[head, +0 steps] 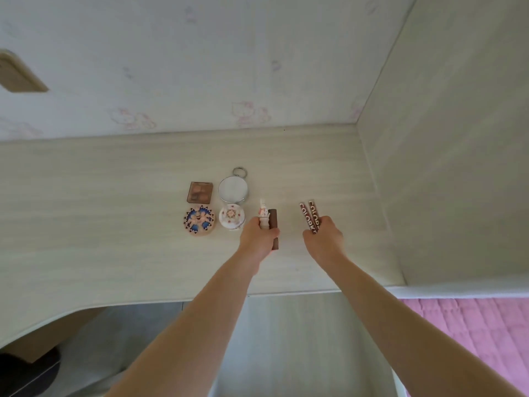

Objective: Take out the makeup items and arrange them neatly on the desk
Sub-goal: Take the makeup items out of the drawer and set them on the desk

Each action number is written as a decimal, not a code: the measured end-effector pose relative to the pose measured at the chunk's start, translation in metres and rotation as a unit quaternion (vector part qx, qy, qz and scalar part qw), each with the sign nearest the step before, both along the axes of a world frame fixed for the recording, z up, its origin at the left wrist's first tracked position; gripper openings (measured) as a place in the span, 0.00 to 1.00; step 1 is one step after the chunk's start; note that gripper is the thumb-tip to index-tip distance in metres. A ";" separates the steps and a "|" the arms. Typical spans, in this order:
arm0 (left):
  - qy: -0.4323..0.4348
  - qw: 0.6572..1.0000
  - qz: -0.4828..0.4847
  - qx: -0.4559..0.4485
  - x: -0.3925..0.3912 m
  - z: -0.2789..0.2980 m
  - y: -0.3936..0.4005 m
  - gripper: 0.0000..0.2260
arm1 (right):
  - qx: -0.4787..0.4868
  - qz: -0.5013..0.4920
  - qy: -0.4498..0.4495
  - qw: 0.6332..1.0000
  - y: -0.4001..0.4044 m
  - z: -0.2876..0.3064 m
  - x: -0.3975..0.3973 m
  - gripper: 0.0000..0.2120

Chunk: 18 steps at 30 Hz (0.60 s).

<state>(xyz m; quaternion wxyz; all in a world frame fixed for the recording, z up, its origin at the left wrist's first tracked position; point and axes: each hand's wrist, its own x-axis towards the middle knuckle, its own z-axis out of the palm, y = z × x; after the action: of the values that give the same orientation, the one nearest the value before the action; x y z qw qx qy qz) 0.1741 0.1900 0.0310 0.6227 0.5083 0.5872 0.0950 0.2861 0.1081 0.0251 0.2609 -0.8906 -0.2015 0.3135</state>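
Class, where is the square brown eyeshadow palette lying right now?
In the head view, the eyeshadow palette lies on the desk, left of the round mirror, behind the blue-patterned compact.

On the pale wood-grain bench (114, 196), the left hand (259, 239) grips a white decorated tube (263, 214) and a brown tube (274, 229) together. The right hand (323, 239) grips two brown lettered sticks (309, 216) side by side. Toward the left edge sit a brown eyeshadow palette (200, 192), a round mirror (233, 189), a patterned round compact (199, 220) and a small white compact (232, 216), set two by two.
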 end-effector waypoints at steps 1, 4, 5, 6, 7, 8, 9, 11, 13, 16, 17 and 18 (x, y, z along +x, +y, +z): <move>0.031 0.999 -0.026 0.027 0.005 -0.003 0.006 0.06 | -0.009 0.000 0.000 1.000 0.008 -0.003 0.003 0.08; 0.098 0.989 -0.068 0.091 0.016 -0.011 0.021 0.09 | -0.027 0.001 -0.004 1.000 0.027 -0.010 0.008 0.08; 0.112 0.985 -0.076 0.107 0.019 -0.013 0.024 0.10 | -0.031 0.003 -0.006 0.999 0.033 -0.012 0.008 0.08; 0.126 0.980 -0.088 0.123 0.021 -0.014 0.027 0.10 | -0.034 0.006 -0.007 0.999 0.037 -0.013 0.008 0.08; 0.140 0.975 -0.102 0.137 0.023 -0.017 0.029 0.11 | -0.036 0.007 -0.007 0.999 0.041 -0.015 0.007 0.08; 0.149 0.972 -0.112 0.146 0.024 -0.019 0.031 0.11 | -0.037 0.008 -0.006 0.999 0.043 -0.016 0.006 0.09; 0.155 0.969 -0.116 0.150 0.026 -0.022 0.032 0.11 | -0.038 0.008 -0.006 0.999 0.045 -0.017 0.005 0.09; 0.168 0.966 -0.121 0.154 0.027 -0.026 0.033 0.12 | -0.039 0.007 -0.010 0.999 0.047 -0.020 0.003 0.09; 0.178 0.962 -0.127 0.166 0.029 -0.029 0.034 0.14 | -0.036 0.011 -0.018 0.999 0.048 -0.023 0.001 0.09; 0.177 0.959 -0.127 0.183 0.032 -0.031 0.035 0.15 | -0.031 0.028 -0.032 0.999 0.050 -0.025 -0.001 0.11; 0.173 0.959 -0.125 0.186 0.032 -0.032 0.035 0.16 | -0.033 0.037 -0.035 0.998 0.051 -0.024 -0.001 0.12; 0.168 0.960 -0.122 0.187 0.031 -0.033 0.035 0.16 | -0.034 0.044 -0.038 0.998 0.051 -0.023 -0.002 0.13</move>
<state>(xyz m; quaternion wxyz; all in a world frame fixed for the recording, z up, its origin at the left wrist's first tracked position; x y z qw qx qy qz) 0.2053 0.2248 -0.0023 0.4153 0.6922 0.5889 0.0398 0.2840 0.1595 0.0021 0.2088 -0.9006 -0.2394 0.2967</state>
